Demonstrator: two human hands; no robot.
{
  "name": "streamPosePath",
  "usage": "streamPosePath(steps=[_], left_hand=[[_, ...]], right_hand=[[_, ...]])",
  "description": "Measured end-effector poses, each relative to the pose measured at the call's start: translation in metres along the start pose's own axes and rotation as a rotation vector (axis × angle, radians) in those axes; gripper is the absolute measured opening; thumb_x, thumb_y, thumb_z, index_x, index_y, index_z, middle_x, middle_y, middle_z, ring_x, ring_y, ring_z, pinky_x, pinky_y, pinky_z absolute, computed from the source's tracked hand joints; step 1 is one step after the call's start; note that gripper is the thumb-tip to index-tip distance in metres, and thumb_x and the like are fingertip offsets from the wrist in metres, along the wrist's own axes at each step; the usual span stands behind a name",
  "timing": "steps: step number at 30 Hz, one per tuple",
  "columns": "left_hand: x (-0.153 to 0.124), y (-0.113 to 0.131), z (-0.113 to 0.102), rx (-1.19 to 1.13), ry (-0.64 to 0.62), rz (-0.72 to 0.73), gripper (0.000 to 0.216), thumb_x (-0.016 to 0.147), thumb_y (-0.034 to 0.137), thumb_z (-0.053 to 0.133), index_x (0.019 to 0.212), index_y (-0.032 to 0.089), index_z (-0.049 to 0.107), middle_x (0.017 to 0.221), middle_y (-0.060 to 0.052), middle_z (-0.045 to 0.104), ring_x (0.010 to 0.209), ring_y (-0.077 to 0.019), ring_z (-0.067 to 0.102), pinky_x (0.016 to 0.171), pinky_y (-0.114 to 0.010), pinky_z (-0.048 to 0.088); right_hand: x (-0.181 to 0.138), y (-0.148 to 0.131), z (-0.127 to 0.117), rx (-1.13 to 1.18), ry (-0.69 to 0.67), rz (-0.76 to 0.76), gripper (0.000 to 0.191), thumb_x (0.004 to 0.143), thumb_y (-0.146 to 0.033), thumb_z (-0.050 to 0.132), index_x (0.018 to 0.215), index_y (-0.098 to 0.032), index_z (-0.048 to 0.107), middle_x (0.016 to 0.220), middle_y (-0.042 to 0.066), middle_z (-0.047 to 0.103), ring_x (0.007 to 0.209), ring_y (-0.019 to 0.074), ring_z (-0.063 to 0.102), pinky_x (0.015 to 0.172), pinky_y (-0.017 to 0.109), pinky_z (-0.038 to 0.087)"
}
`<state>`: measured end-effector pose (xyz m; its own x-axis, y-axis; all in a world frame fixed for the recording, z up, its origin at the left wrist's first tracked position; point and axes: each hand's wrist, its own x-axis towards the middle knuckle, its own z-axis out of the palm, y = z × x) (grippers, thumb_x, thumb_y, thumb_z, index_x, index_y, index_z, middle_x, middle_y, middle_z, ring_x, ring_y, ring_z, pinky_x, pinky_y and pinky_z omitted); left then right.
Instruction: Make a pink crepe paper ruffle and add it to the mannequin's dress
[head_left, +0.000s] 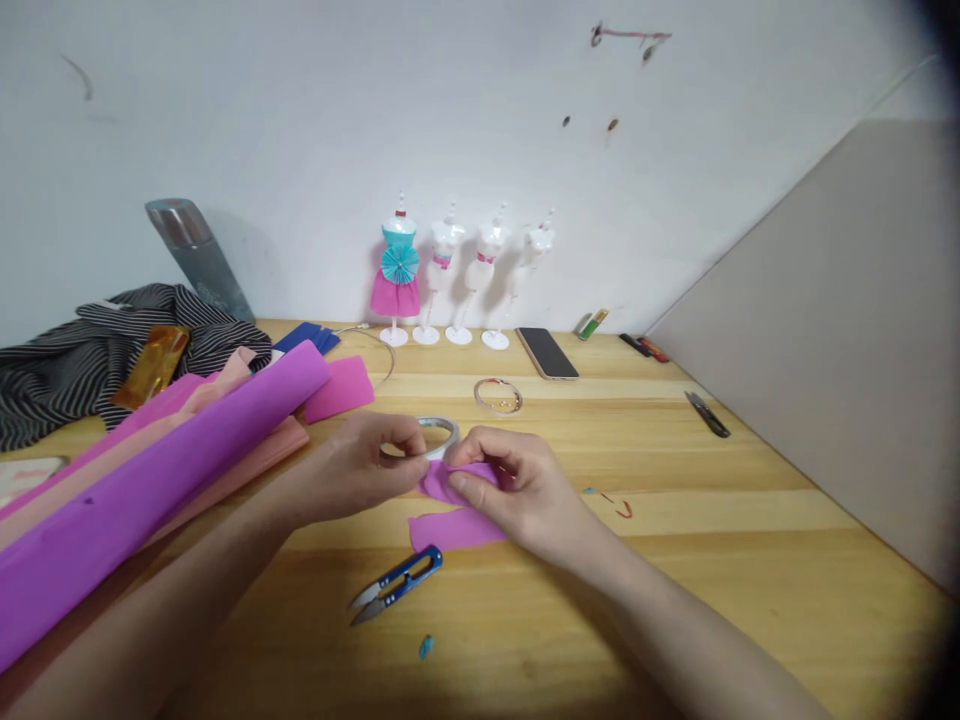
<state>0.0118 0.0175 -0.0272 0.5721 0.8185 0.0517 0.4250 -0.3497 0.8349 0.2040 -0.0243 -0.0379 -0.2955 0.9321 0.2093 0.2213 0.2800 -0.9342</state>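
Between my two hands is a small strip of purple crepe paper (pixel 436 483), raised a little over the table. My left hand (pixel 367 455) pinches its left end between thumb and fingertips. Thumb and fingers of my right hand (pixel 517 485) are closed on its right part, which they partly cover. Beneath lies a second purple crepe paper piece (pixel 454 530), flat on the wood. A roll of tape (pixel 442 430) rests just behind my fingers. Blue-handled thread snips (pixel 397 583) lie nearer to me, with a small teal scrap (pixel 426 647) close by.
Several small white mannequins (pixel 491 240) stand along the wall, one dressed in teal and pink (pixel 397 270). Large crepe paper rolls (pixel 187 450) cover the left side. A phone (pixel 548 353), a ring-shaped dish (pixel 498 397) and a black cutter (pixel 707 414) lie farther back and right.
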Motion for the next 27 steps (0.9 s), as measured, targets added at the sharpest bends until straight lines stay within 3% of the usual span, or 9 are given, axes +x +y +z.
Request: streamPosePath(steps=[10, 15, 21, 27], left_hand=[[-0.0019, -0.0012, 0.0038, 0.007, 0.040, 0.052, 0.018, 0.079, 0.019, 0.056, 0.061, 0.015, 0.055, 0.060, 0.004, 0.050, 0.059, -0.0078, 0.043, 0.055, -0.019, 0.034], [-0.0024, 0.0003, 0.0043, 0.005, 0.034, 0.050, 0.018, 0.079, 0.019, 0.055, 0.061, 0.015, 0.054, 0.061, 0.004, 0.052, 0.062, -0.0083, 0.046, 0.056, -0.019, 0.034], [-0.0027, 0.0019, 0.0040, -0.015, 0.040, 0.051, 0.015, 0.079, 0.018, 0.054, 0.064, 0.015, 0.055, 0.061, 0.005, 0.050, 0.060, -0.0073, 0.041, 0.056, -0.020, 0.032], [-0.0037, 0.0036, 0.0029, -0.020, 0.049, 0.104, 0.016, 0.079, 0.017, 0.051, 0.063, 0.015, 0.052, 0.061, 0.005, 0.045, 0.060, -0.0069, 0.039, 0.056, -0.020, 0.031]], right_hand=[[-0.0016, -0.0012, 0.0041, -0.093, 0.045, -0.138, 0.010, 0.080, -0.015, 0.060, 0.072, -0.018, 0.066, 0.067, 0.001, 0.065, 0.060, 0.0125, 0.056, 0.056, 0.025, 0.043], [-0.0024, -0.0035, 0.0057, -0.088, 0.033, -0.130, 0.010, 0.081, -0.016, 0.060, 0.073, -0.017, 0.066, 0.070, 0.002, 0.066, 0.063, 0.0135, 0.058, 0.059, 0.026, 0.046], [-0.0043, 0.0032, 0.0056, -0.106, 0.086, -0.061, 0.009, 0.082, -0.019, 0.060, 0.073, -0.018, 0.062, 0.063, -0.001, 0.059, 0.054, 0.0105, 0.047, 0.051, 0.024, 0.037], [-0.0025, 0.0024, 0.0062, -0.190, 0.157, -0.129, 0.013, 0.081, -0.017, 0.060, 0.068, -0.017, 0.057, 0.058, -0.004, 0.052, 0.050, 0.0079, 0.039, 0.047, 0.021, 0.031]])
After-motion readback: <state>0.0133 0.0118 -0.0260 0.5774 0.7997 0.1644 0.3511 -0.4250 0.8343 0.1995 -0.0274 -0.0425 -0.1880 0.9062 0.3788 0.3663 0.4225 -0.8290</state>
